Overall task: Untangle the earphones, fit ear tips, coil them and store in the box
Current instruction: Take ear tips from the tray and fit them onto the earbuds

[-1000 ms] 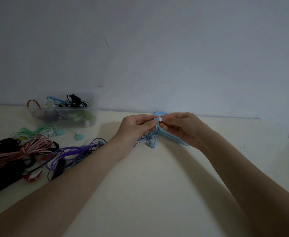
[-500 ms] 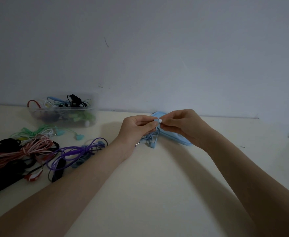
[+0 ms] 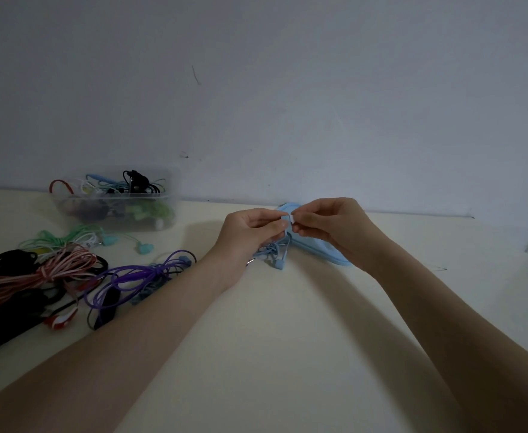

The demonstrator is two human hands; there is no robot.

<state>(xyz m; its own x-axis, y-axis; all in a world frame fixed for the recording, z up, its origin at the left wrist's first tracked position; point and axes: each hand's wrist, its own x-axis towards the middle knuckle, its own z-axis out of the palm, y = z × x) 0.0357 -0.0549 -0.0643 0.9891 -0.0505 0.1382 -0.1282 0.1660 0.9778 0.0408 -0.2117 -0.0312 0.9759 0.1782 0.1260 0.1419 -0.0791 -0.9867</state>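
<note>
Left of both hands' fingers (image 3: 283, 225) pinching blue earphones (image 3: 276, 251): cable pile (image 3: 69, 276), box (image 3: 116, 200).

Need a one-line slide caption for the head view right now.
Left hand and right hand fit a small white ear tip onto light-blue wired earphones, beside a clear plastic storage box.

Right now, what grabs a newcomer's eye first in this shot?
The two hands meeting mid-frame: the left hand and right hand pinch a small white ear tip on the light blue earphones, above the pale table. Next, the colourful tangle of cables at the left edge, and behind it the clear box of earphones against the wall.
</note>
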